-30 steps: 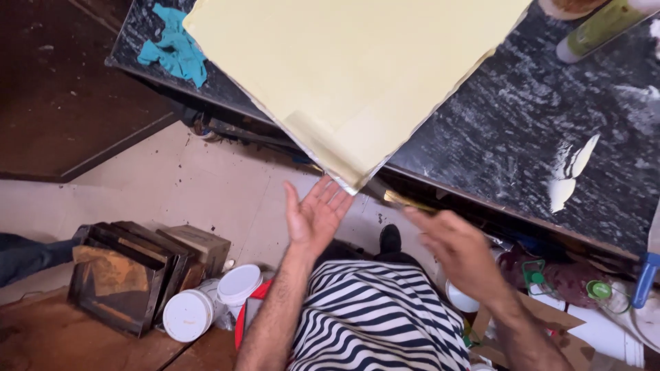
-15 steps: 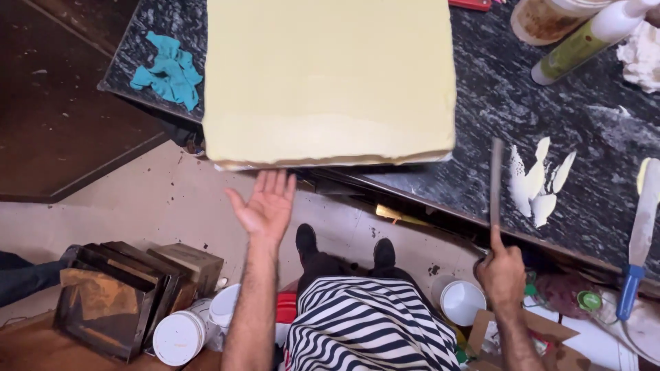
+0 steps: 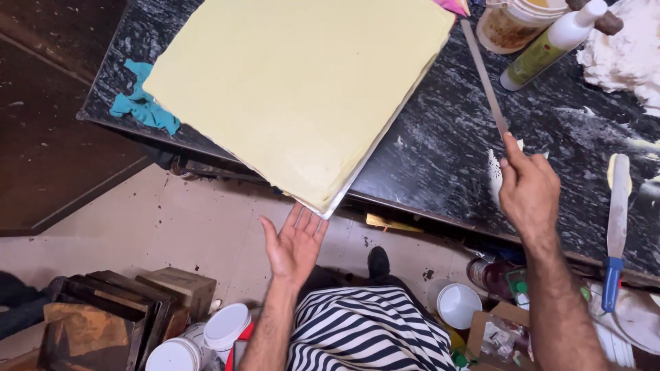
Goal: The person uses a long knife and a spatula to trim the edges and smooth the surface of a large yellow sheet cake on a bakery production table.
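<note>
Here the left hand (image 3: 294, 244) is open, palm up, fingers spread and slightly apart, its fingertips just under the near corner of the tray (image 3: 302, 103). Whether they touch the corner I cannot tell. The tray is a large square metal one, filled edge to edge with a smooth pale yellow layer. It lies turned at an angle on the black counter (image 3: 447, 158), and its near corner juts out past the counter's front edge, over the floor (image 3: 199, 233).

The right hand (image 3: 528, 189) is closed around the near end of a long, narrow metal blade (image 3: 485, 75), fingers clamped on it. The blade runs up and away from the hand, flat over the counter, just beside the tray's right edge.

A crumpled teal cloth (image 3: 143, 106) lies at the tray's left side, near the counter's edge. At the far right of the counter stand a tub (image 3: 512, 24) and a tilted green bottle (image 3: 543, 48) with a white cap, with a heap of white stuff (image 3: 622, 51) beyond them. A blue-handled spatula (image 3: 614, 233) lies near the counter's front edge, to the right of the right hand, well apart from the tray.

On the floor below are stacked wooden frames (image 3: 103, 316), two white lids (image 3: 203, 336) and a white cup (image 3: 459, 306). A striped garment (image 3: 368, 330) shows at the bottom.
</note>
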